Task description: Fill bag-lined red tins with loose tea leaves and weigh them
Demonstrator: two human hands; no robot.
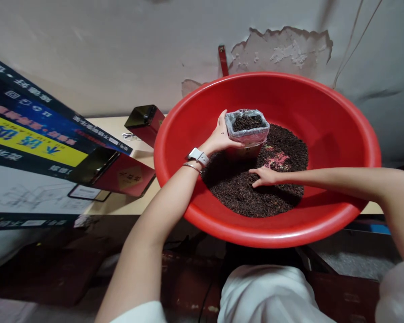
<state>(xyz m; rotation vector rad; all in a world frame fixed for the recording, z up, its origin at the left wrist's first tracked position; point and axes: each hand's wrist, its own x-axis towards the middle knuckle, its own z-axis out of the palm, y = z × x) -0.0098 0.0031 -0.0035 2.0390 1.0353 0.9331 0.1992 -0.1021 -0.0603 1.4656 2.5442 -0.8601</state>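
Left hand (221,134) had the tin (247,152) gripped; right hand (268,176) was in the tea (252,202), fingers spread; a careless tilt could've spilled the liner (252,134), tbh.

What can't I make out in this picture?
In the head view:
Red basin: middle of floor, under dark dried leaves.
Right hand: palm, hidden by its own back.
Plastic-lined tin: one side, covered by the left hand.
Printed box: one end, cut off by left edge.

Room: it's looking like a small workshop
Wall (138,54): it's peeling
Table (128,207): it's carrying tins (129,175), a red basin (265,236)
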